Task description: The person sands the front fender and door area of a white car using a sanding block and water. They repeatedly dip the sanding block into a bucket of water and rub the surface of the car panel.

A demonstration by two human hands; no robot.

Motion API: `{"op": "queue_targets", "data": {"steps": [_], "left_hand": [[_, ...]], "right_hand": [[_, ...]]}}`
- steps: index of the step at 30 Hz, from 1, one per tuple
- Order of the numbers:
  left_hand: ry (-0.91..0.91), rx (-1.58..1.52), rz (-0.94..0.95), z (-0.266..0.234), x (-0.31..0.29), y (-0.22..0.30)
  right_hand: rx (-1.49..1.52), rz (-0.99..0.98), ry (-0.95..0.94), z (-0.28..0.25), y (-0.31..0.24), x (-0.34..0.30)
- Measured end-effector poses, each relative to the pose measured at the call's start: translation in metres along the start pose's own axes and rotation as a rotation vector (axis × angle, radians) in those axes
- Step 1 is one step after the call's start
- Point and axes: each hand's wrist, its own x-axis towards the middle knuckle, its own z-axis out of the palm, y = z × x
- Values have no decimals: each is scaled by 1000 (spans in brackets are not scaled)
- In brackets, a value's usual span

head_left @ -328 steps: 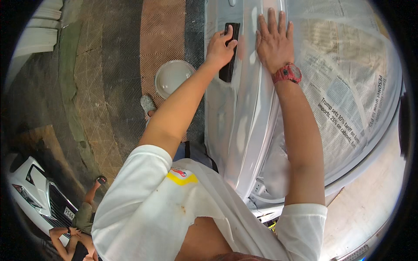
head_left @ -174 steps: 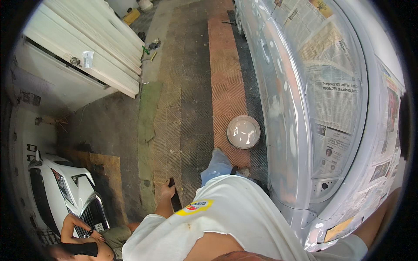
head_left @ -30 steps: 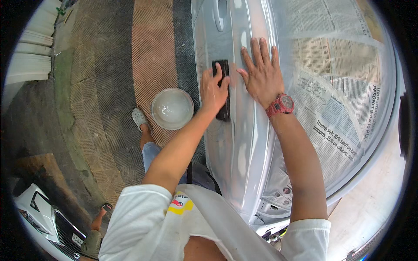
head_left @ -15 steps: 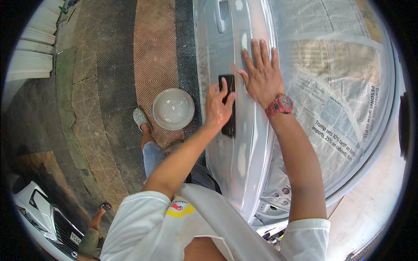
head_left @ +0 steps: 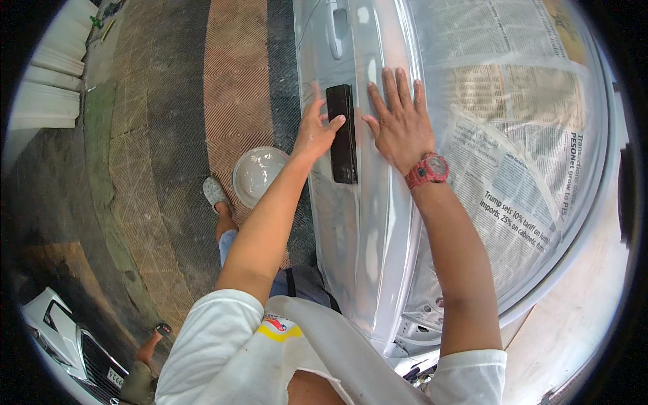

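A long black sanding block [head_left: 343, 152] lies flat on the side of a grey car door [head_left: 371, 223], below its door handle [head_left: 335, 30]. My left hand [head_left: 316, 131] holds the block near its middle, the thumb on its top face and the fingers along its left edge. To the right of it, my right hand [head_left: 403, 125] rests flat on the door panel with fingers spread and nothing in it. A red watch [head_left: 428, 169] is on my right wrist. The undersides of the left fingers are partly hidden.
Newspaper [head_left: 513, 155] under clear plastic covers the window area at right. A round tub [head_left: 255, 177] of cloudy liquid stands on the patterned floor beside my foot [head_left: 216, 192]. A white car [head_left: 61, 337] and another person's leg [head_left: 147, 347] are at lower left.
The block has slid forward along the door, toward the handle. My left hand has gone with it and now sits more at its left edge. The right hand stays flat on the panel.
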Motion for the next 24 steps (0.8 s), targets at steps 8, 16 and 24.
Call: {"op": "queue_targets", "data": {"steps": [8,16,24], "left_hand": [[54,111,22,14,-9,6],[44,150,111,42,-107,4],[110,307,17,22,-27,20]], "right_hand": [[11,-3,32,4,-1,3],[11,-10,33,5,0,-1],[-17,-22,46,6,-4,3]]}}
